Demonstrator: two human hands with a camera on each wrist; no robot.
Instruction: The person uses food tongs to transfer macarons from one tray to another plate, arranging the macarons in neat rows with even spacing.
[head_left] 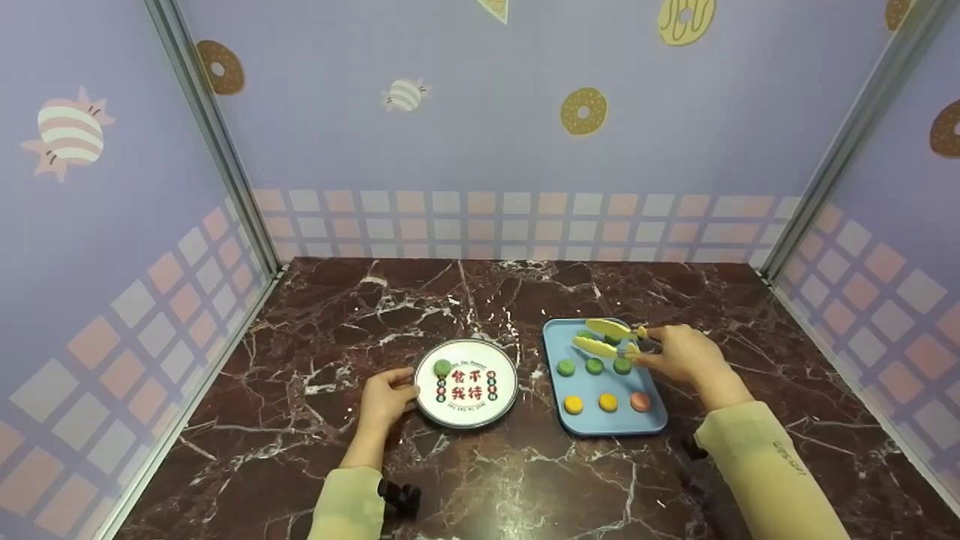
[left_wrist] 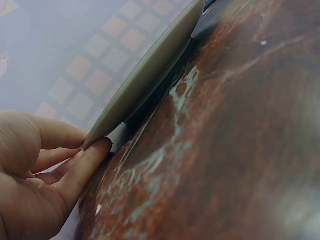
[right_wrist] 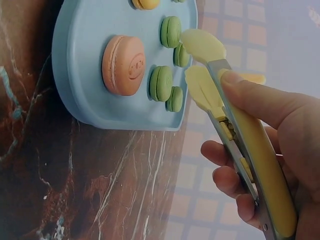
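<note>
My left hand (head_left: 384, 401) pinches the left rim of a round white plate (head_left: 450, 411) printed with red characters. One green macaron (head_left: 442, 367) lies on the plate's upper left. In the left wrist view, thumb and fingers grip the plate's edge (left_wrist: 145, 75) just above the tabletop. With my right hand (head_left: 688, 356) I hold yellow tongs (head_left: 597, 346) over a blue tray (head_left: 600, 428). Their tips stand apart above the tray's far rows, with nothing visible between them. Several green macarons (head_left: 594, 366), two yellow macarons (head_left: 573, 405) and a pink macaron (right_wrist: 123, 65) sit there; the tongs partly hide the farthest.
Plate and tray stand side by side on a dark red marbled tabletop (head_left: 465, 487), with a gap between them. Purple patterned panels (head_left: 480, 150) enclose the back and both sides, with metal posts (head_left: 225, 142) at the corners.
</note>
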